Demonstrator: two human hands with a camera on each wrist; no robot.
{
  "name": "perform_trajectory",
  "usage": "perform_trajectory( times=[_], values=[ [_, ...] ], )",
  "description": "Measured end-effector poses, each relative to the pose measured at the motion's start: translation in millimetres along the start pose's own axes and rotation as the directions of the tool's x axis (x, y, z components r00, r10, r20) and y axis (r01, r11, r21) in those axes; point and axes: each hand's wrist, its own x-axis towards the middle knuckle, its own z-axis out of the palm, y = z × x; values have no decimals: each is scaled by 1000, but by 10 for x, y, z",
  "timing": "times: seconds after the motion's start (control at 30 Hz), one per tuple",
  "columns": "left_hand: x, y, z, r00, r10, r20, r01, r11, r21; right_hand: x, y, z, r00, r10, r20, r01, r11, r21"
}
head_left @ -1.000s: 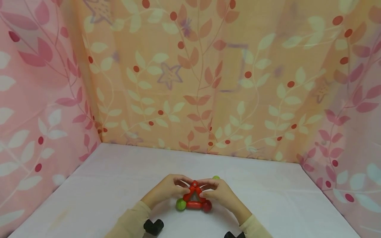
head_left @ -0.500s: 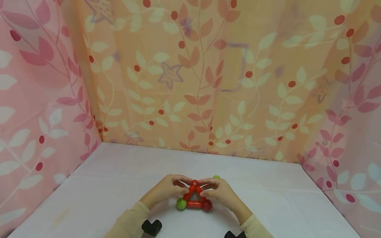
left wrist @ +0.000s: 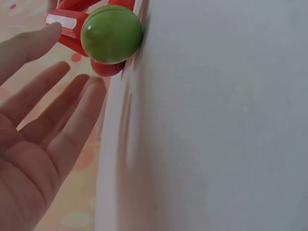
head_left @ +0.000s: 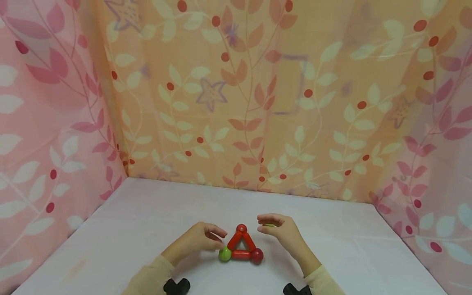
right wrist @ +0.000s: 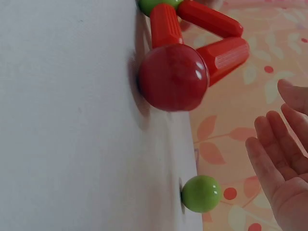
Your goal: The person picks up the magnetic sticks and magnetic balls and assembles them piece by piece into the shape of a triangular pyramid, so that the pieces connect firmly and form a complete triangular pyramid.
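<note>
A triangle of red toy rods [head_left: 241, 255] stands on the white table, with a green ball [head_left: 225, 254] at its left corner and a dark red ball [head_left: 257, 256] at its right. Two rods lean together at the top, where a small red round end [head_left: 241, 228] shows. My left hand [head_left: 200, 241] is just left of the triangle, fingers loosely extended, thumb close by the green ball. Held off to the right, my right hand [head_left: 285, 231] has its fingers apart and nothing in them. A second green ball [right wrist: 201, 193] rests on the table, mostly hidden behind that hand in the head view.
The white-covered table [head_left: 166, 205] is bounded by a patterned orange cloth [head_left: 236, 102] at the back and pink cloths at both sides. Black wrist mounts [head_left: 177, 286] sit below each forearm.
Both hands have let go of the triangle's leaning rods and drawn apart, the left one leftward and the right one rightward. The triangle stays standing in its place.
</note>
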Motion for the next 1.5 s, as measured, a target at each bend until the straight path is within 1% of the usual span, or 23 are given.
perform_trajectory(
  times=[0.1,0.17,0.27,0.37,0.5,0.6,0.77,0.87,0.9,1.07,1.23,1.33,1.43,1.5],
  values=[
    [-26,-3,-11,1000,-21,23,21,1000,-13,8,-8,-46,997,9,-71,-9,1000,-3],
    [-34,4,-17,998,-41,38,42,999,-14,17,-9,-77,995,16,-99,-16,1000,-4],
    [-43,12,-22,995,-82,64,82,997,-7,33,5,-117,993,24,-112,-26,1000,-9],
    [-37,11,-15,990,-120,70,120,993,-2,59,44,-152,992,25,-121,-27,999,-17],
    [-30,-25,2,990,-117,82,118,993,-7,86,109,-190,989,28,-146,-31,999,-18],
    [-42,-45,11,989,-107,105,108,994,-7,98,160,-200,983,46,-176,-52,998,-31],
    [-64,-59,45,988,-122,94,125,992,-21,139,251,-179,973,77,-216,-99,991,-93],
    [-57,-61,63,990,-113,88,117,992,-40,162,265,-177,968,96,-231,-129,983,-133],
    [-53,-57,66,991,-109,83,113,993,-33,174,266,-180,967,100,-235,-138,979,-152],
    [-12,-35,68,992,-106,69,108,993,-39,240,257,-204,964,140,-224,-179,970,-164],
    [0,-42,72,992,-102,80,104,994,-27,275,292,-199,963,164,-213,-201,966,-165],
    [-17,-52,69,989,-123,78,124,992,-10,297,314,-176,963,181,-201,-215,963,-164],
    [-26,-53,66,987,-144,76,145,989,-9,322,329,-158,958,210,-196,-241,958,-154],
    [-25,-45,62,986,-146,77,148,989,-17,338,338,-153,953,223,-205,-256,956,-147]
  ],
)
